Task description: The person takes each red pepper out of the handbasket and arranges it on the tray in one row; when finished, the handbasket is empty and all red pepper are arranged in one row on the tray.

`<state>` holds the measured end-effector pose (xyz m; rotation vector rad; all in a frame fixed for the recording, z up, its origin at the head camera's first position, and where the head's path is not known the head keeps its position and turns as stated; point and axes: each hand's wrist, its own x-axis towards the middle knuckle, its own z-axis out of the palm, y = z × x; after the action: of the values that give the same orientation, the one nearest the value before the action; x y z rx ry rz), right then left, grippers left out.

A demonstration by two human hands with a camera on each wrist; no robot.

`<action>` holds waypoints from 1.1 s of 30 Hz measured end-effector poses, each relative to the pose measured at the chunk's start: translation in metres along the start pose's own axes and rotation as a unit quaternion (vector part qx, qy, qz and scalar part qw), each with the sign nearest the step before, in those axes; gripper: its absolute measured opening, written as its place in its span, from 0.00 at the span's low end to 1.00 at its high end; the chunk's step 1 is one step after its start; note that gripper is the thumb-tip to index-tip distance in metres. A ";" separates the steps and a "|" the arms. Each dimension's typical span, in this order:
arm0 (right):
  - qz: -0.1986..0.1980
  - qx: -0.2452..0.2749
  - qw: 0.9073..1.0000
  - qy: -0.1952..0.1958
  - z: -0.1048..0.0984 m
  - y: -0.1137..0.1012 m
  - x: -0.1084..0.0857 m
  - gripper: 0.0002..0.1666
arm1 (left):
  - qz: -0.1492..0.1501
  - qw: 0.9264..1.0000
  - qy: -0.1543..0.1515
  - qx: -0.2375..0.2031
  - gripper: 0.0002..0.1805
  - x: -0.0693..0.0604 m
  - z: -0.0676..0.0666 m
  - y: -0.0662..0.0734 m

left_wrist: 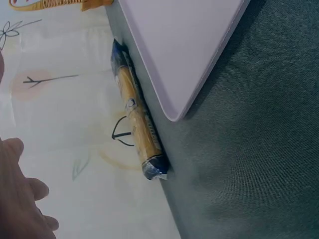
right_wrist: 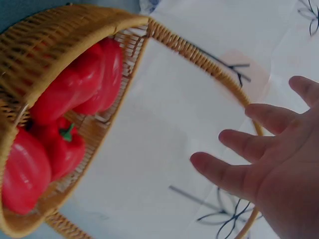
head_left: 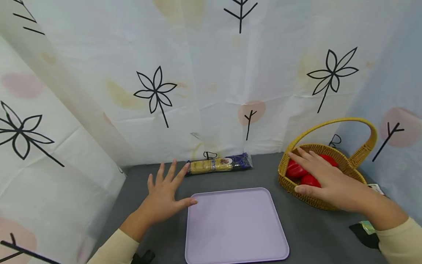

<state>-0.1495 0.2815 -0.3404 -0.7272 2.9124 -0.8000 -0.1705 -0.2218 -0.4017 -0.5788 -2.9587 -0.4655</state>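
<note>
Hovering above desk (head_left: 268,174), patterned cloth (head_left: 204,55) behind
Left hand (head_left: 163,201) spread near tray's (head_left: 234,223) far-left corner; right hand (head_left: 329,182) spread over basket (head_left: 347,167).

Tray (head_left: 237,227): plain pale lilac. Tabletop (head_left: 270,172): dark grey. Packet (head_left: 214,165): yellow along the middle, dark blue at the ends. Basket (head_left: 311,201): golden yellow, woven pattern. Peppers (right_wrist: 82,82): glossy red; I note one green stem (right_wrist: 66,132). Backdrop cloth (head_left: 211,47): white, black line-drawn leaves and twigs, pale pink and yellow blotches; bluish toward my right. Sleeves (head_left: 115,249): plain cream.
</note>
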 end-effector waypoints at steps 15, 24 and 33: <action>-0.035 0.168 0.980 0.096 0.001 0.063 -0.021 0.37 | 0.031 0.979 0.092 -0.179 0.52 -0.019 0.029 -0.030; -0.010 0.234 0.968 0.094 0.016 0.101 -0.032 0.34 | 0.063 0.943 0.085 -0.315 0.44 -0.036 0.063 -0.034; 0.023 0.220 0.972 0.083 0.030 0.120 -0.031 0.33 | 0.055 0.868 0.071 -0.488 0.35 -0.050 0.097 -0.028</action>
<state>-0.1685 0.3721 -0.4275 -0.5677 2.7113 -1.4956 -0.1377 -0.2342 -0.5087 -0.7096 -2.3302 -1.9067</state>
